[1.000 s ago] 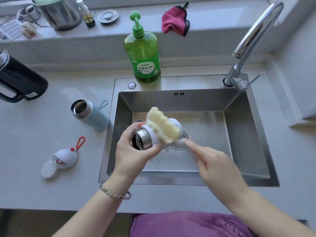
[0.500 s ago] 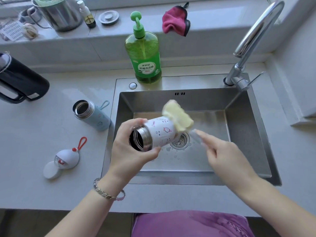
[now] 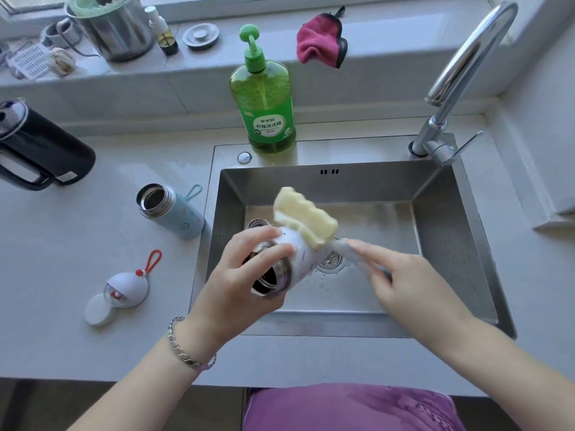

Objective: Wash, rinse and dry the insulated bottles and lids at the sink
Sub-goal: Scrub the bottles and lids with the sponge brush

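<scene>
Holding the work over the sink, the person wears a purple garment (image 3: 342,409) that shows at the bottom edge. A silver link bracelet (image 3: 186,353) sits on the left wrist.

The left hand (image 3: 245,281) grips a white insulated bottle with small printed figures (image 3: 300,256). Its thumb and fingers are curled round the steel neck. The bottle lies tilted above the stainless steel sink (image 3: 451,244), with its open mouth turned toward the camera and its base pointing away. The prints are too small to read.

The right hand (image 3: 404,284) pinches the pale handle (image 3: 345,247) of a brush, with the forefinger stretched along it and the other fingers curled. The yellow wavy sponge head (image 3: 306,217) touches the upper side of the bottle. Below them is the round drain strainer (image 3: 331,262), with water drops beside it.

On the grey counter at the left lies a white rounded lid with a red loop (image 3: 126,290). A flat white disc (image 3: 99,312) touches it. Further back, just beside the sink, is a light blue insulated bottle with an open steel mouth (image 3: 174,211). A black jug with a handle (image 3: 40,147) is at the far left.

Behind the sink stands a green pump bottle of dish soap (image 3: 264,101). Its label reads 柠檬洗洁精. The chrome curved tap (image 3: 460,63) rises at the right. A pink cloth (image 3: 320,42) hangs over the edge of the windowsill.
</scene>
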`<move>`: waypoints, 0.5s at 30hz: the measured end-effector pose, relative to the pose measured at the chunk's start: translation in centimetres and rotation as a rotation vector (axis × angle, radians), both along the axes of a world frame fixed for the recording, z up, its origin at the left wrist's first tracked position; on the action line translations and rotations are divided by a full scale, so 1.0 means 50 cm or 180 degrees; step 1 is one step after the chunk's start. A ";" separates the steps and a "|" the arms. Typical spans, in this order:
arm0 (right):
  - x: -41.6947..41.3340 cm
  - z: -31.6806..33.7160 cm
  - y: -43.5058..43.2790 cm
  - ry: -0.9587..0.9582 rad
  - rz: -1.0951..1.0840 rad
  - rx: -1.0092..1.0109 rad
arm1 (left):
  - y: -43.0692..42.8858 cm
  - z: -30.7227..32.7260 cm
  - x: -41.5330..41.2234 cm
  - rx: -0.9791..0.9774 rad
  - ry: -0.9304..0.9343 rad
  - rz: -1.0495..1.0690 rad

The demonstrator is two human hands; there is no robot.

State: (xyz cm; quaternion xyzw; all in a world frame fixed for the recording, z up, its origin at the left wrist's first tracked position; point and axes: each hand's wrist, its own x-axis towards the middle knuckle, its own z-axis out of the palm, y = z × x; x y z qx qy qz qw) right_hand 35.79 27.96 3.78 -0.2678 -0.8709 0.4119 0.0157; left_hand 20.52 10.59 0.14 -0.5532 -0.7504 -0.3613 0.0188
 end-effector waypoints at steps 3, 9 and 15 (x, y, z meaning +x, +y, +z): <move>0.007 0.004 -0.014 -0.0002 0.0223 0.0041 | -0.002 -0.001 0.002 0.0045 -0.0063 -0.0005; -0.022 -0.056 0.056 -0.0278 -0.1502 -0.2717 | -0.004 -0.004 0.024 0.0191 -0.0997 -0.0173; -0.027 -0.082 0.041 -0.0410 -0.0778 -0.4015 | 0.025 0.005 0.027 0.0154 -0.1226 -0.0660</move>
